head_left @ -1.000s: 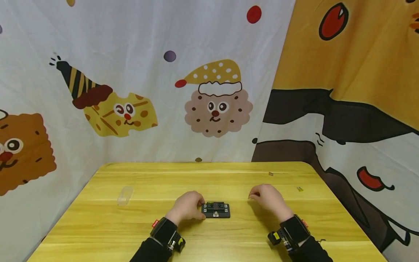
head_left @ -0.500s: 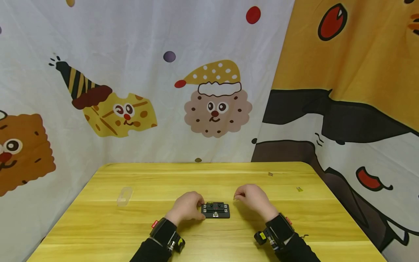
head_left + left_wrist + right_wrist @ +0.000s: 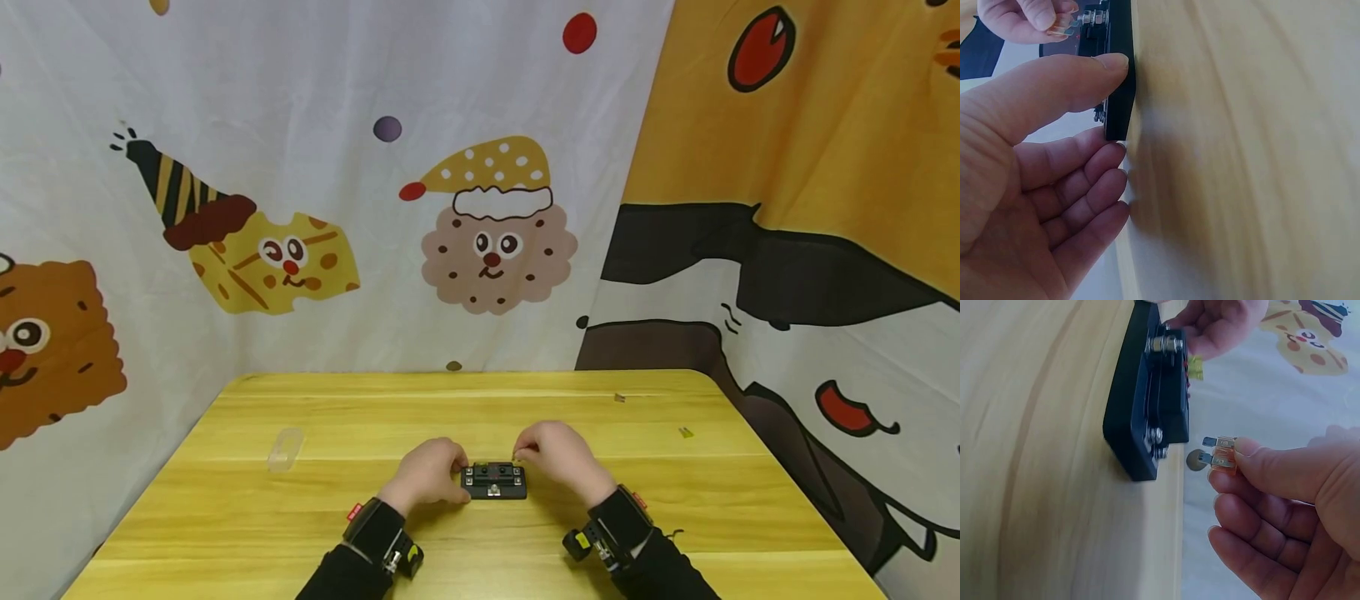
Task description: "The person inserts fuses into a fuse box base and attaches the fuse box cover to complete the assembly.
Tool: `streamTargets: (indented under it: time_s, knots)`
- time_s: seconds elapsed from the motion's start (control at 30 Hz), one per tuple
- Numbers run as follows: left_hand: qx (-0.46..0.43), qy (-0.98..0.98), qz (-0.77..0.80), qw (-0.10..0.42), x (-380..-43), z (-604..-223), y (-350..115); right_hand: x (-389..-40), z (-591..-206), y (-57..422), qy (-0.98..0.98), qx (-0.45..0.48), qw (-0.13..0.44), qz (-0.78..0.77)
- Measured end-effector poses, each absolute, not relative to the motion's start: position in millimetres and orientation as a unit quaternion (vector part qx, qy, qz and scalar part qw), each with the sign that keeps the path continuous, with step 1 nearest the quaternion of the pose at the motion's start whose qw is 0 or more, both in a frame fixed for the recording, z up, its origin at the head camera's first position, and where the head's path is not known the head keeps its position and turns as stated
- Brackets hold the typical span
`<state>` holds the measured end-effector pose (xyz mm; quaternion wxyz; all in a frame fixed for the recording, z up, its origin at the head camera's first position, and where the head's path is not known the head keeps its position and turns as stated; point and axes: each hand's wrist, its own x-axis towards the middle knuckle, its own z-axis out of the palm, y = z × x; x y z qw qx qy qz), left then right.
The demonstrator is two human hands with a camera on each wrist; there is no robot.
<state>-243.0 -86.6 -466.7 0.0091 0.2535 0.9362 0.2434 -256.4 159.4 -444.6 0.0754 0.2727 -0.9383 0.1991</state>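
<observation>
A black fuse block with metal terminal screws lies on the wooden table in the head view. My left hand holds its left end, thumb along the near edge and fingers at the far side. To the block's right, my right hand pinches a small orange blade fuse between thumb and index finger. In the right wrist view the fuse's two metal prongs point toward the block, with a gap between. A yellow piece sticks up from the block near the left fingers.
A clear plastic case lies at the table's left. Farther right are a small yellow-green piece and a small brownish piece. A printed curtain hangs behind the table.
My right hand has moved left with the blade fuse, from well right of the fuse block to just beside its right end. My left hand and the block have stayed put.
</observation>
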Motion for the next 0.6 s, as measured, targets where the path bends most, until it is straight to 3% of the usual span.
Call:
streamTargets:
  time_s: [0.6]
  knots:
    - [0.251, 0.937, 0.245, 0.011, -243.8, -466.8, -86.4, -254.6, -442.2, 141.8, -0.939, 0.289, 0.078, 0.17]
